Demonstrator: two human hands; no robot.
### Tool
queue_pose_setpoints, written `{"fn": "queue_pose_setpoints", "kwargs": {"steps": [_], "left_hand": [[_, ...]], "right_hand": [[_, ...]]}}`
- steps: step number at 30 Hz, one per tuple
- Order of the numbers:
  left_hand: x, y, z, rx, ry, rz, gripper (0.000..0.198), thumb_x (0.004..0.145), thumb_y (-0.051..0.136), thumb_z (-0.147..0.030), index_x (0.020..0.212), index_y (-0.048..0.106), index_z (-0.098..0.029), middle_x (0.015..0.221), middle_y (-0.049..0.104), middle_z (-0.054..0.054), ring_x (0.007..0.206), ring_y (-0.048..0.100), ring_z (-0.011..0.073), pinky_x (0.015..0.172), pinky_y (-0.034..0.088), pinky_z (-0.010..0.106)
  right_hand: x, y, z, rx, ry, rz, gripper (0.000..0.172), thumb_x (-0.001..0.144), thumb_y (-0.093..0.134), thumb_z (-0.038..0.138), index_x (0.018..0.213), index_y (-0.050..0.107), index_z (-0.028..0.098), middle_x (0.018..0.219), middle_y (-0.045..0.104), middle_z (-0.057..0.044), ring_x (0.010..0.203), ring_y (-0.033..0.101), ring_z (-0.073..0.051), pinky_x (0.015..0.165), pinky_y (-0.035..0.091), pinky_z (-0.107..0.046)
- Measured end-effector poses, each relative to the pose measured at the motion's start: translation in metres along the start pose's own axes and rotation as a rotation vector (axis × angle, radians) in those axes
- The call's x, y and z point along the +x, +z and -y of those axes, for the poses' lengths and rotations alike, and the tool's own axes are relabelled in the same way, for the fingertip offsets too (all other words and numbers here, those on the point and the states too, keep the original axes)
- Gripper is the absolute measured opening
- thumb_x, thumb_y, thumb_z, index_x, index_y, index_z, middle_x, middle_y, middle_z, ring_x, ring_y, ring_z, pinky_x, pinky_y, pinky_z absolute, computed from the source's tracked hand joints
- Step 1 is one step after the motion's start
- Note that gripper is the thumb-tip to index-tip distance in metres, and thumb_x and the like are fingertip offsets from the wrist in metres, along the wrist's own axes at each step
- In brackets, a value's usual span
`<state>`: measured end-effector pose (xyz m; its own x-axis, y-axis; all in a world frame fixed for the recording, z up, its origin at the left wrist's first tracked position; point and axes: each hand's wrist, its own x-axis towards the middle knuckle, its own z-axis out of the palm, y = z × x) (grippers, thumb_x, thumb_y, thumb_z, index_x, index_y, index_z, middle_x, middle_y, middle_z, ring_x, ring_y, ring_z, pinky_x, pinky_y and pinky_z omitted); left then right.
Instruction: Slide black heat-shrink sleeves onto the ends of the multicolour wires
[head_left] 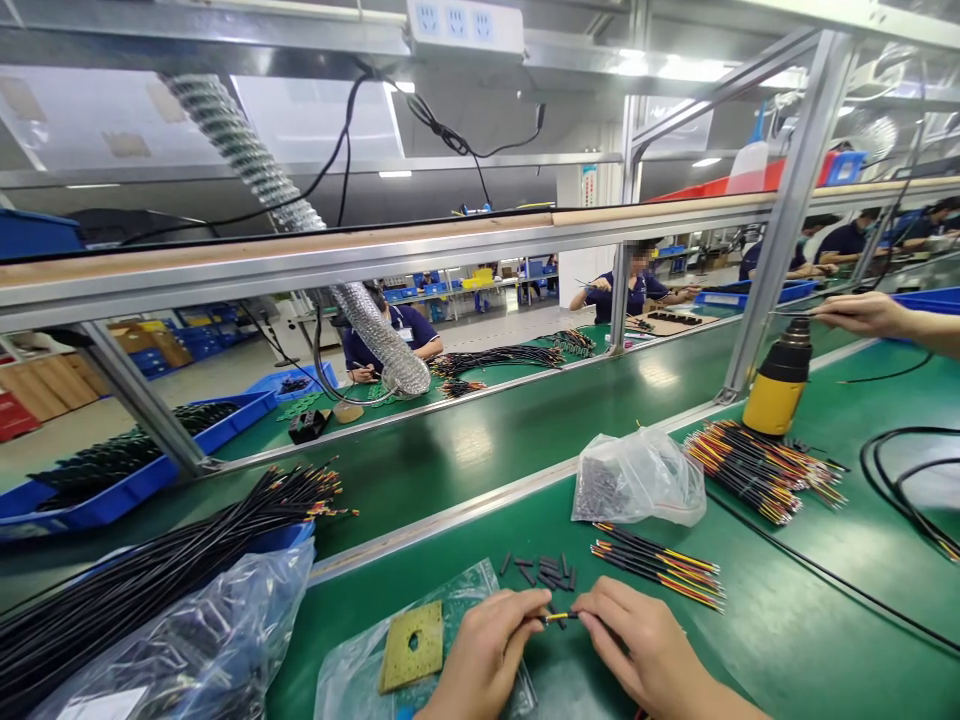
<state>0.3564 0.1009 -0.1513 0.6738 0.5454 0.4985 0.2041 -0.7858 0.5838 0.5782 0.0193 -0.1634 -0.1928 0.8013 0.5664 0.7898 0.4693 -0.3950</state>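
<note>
Both hands meet at the near middle of the green bench. My left hand (491,640) pinches one end of a thin wire (556,617) with a yellow section showing between the fingertips. The other end sits in a pinch of my right hand (645,640); the fingers hide how far the wire runs. Just beyond the fingertips lie several short black tube pieces (551,570). A row of short black cables (660,565) with red, yellow and white ends rests to the right. Beside my left hand, a yellow square sponge (412,645) with a hole lies on a clear plastic bag (352,660).
A translucent bag of small dark pieces (637,478) stands beyond the cables, near a cable pile (765,470) and a yellow heat gun (778,385). Long black cables (165,560) fill the left side. A co-worker's hand (862,312) reaches in at right. Metal posts (787,200) rise behind.
</note>
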Motion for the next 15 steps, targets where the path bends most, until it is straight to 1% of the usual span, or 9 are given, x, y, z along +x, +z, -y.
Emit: {"fn": "queue_pose_setpoints", "kwargs": {"steps": [4,6,11,15], "left_hand": [[0.001,-0.005,0.0,0.052,0.046,0.131,0.028,0.106,0.043,-0.025,0.127,0.062,-0.024,0.1,0.079,0.005,0.088,0.072,0.0217,0.079,0.056,0.029],[0.002,-0.008,-0.001,0.078,0.076,0.179,0.031,0.107,0.038,-0.025,0.13,0.06,-0.023,0.097,0.078,0.006,0.086,0.071,0.0229,0.077,0.056,0.031],[0.005,-0.013,-0.005,0.098,0.101,0.247,0.038,0.109,0.03,-0.028,0.133,0.058,-0.022,0.096,0.077,0.008,0.086,0.07,0.0247,0.077,0.055,0.034],[0.004,-0.013,-0.004,0.069,0.095,0.274,0.038,0.108,0.031,-0.027,0.133,0.06,-0.022,0.094,0.077,0.009,0.085,0.07,0.0253,0.077,0.054,0.034]], "right_hand": [[-0.002,0.001,0.001,-0.008,0.047,0.05,0.031,0.107,0.036,0.024,0.102,0.067,0.022,0.084,0.066,-0.005,0.072,0.065,-0.019,0.064,0.046,-0.027],[-0.002,0.001,0.001,0.001,0.08,0.081,0.032,0.106,0.036,0.025,0.1,0.067,0.022,0.083,0.065,-0.004,0.072,0.065,-0.019,0.064,0.045,-0.027],[-0.002,0.0,0.003,0.062,0.162,0.145,0.034,0.105,0.036,0.027,0.09,0.066,0.022,0.078,0.063,-0.003,0.07,0.063,-0.019,0.063,0.043,-0.028],[-0.002,0.002,0.003,0.114,0.19,0.17,0.035,0.105,0.036,0.029,0.086,0.064,0.022,0.077,0.063,-0.003,0.069,0.063,-0.018,0.064,0.043,-0.027]]}}
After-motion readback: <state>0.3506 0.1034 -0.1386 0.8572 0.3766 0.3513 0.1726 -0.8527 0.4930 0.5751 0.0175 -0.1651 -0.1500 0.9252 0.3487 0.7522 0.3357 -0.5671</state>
